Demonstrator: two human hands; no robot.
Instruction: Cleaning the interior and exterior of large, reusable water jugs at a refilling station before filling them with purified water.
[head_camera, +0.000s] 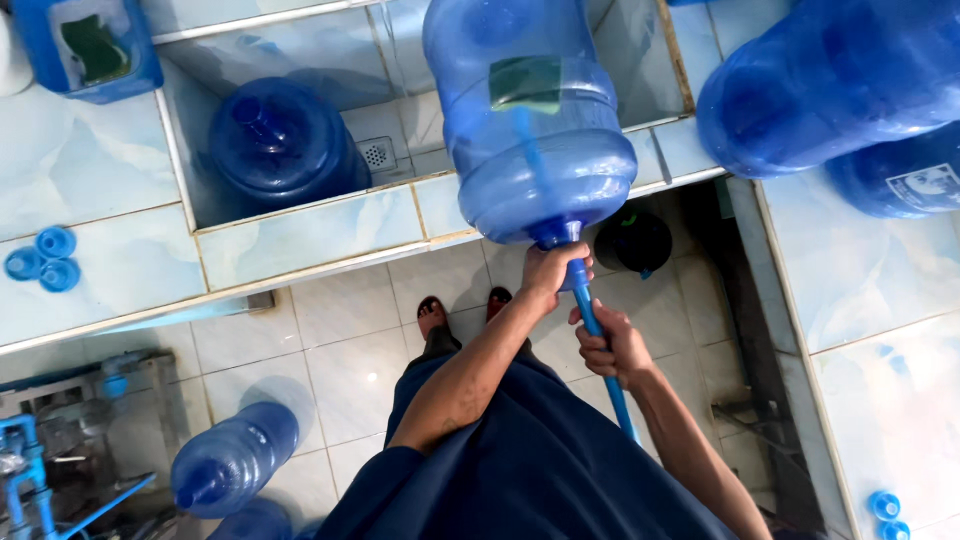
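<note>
Centre frame: left hand (553, 268) grips the neck of the blue water jug (528, 120); right hand (610, 347), fingers closed, holds the blue brush rod (600, 340).

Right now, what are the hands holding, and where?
The left hand grips the big blue water bottle at its neck. The right hand holds the blue rod along its shaft.

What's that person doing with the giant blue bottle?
A person is holding a big blue water jug tipped on the edge of a tiled basin. The left hand grips the jug's neck, while the right hand holds a blue stick pushed up into the opening, with a green sponge on its end inside. Another jug sits in the basin, and more lie on the counter and floor.
</note>
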